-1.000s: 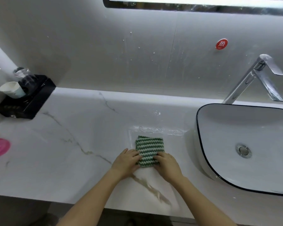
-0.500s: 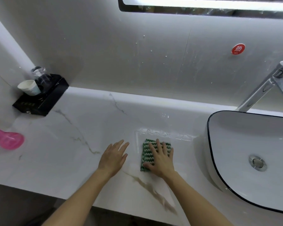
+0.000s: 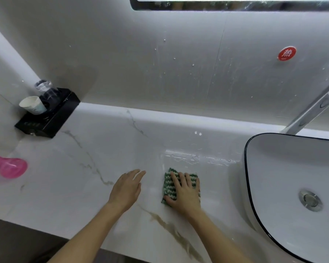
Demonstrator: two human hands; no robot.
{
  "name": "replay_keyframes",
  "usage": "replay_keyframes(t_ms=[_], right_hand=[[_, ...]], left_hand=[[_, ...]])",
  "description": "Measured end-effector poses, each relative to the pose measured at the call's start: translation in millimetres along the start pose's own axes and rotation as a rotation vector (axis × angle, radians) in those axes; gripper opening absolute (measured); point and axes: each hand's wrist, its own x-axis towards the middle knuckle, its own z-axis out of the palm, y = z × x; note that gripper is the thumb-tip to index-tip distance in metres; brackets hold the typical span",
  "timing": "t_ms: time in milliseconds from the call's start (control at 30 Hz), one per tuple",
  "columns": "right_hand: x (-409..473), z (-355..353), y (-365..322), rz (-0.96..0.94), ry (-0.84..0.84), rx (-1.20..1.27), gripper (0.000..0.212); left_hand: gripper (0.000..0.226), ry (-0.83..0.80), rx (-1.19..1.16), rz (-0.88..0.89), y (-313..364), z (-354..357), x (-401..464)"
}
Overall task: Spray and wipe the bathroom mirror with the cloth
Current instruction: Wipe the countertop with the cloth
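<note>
The cloth (image 3: pixel 171 184), folded small with green and white zigzag stripes, lies on the table (image 3: pixel 84 186) left of the sink (image 3: pixel 292 168). The right hand (image 3: pixel 184 192) presses it flat, grip open, hiding most of it. The left hand (image 3: pixel 126 187) rests open beside it. The mirror (image 3: pixel 235 3) and the pink spray bottle (image 3: pixel 8 167) are cut off.

Green-and-white zigzag cloth (image 3: pixel 171 185), pink spray bottle (image 3: pixel 10 167), white grey-veined marble countertop (image 3: pixel 74 177), black-rimmed basin (image 3: pixel 245 168).
</note>
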Motion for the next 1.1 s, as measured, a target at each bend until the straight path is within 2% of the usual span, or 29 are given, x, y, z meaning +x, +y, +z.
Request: replay_keyframes(t_ms=[100, 233, 467, 600, 767, 900, 1100], right_hand=[[-6, 10, -2, -0.027, 0.122, 0.069, 0.07], [-8, 19, -3, -0.082, 0.307, 0.082, 0.057], [-5, 32, -3, -0.12, 0.509, 0.069, 0.048], [-1, 35, -3, -0.121, 0.539, 0.065, 0.046], [8, 30, -19, -0.151, 0.497, 0.133, 0.039], [15, 28, -37, -0.225, 0.505, 0.171, 0.038], [29, 31, -56, -0.348, 0.498, 0.183, 0.042]], left_hand=[[0.054, -0.01, -0.009, -0.006, 3, -2, 0], [0.052, -0.046, -0.035, -0.042, 0, -5, -4], [0.045, -0.125, -0.069, -0.142, -6, -13, -15], [0.047, -0.115, -0.066, -0.149, -10, -21, -20], [0.051, -0.089, -0.013, -0.185, -19, -39, -23], [0.042, -0.046, -0.062, -0.273, -28, -48, -22], [0.042, -0.039, -0.104, -0.369, -37, -49, -32]])
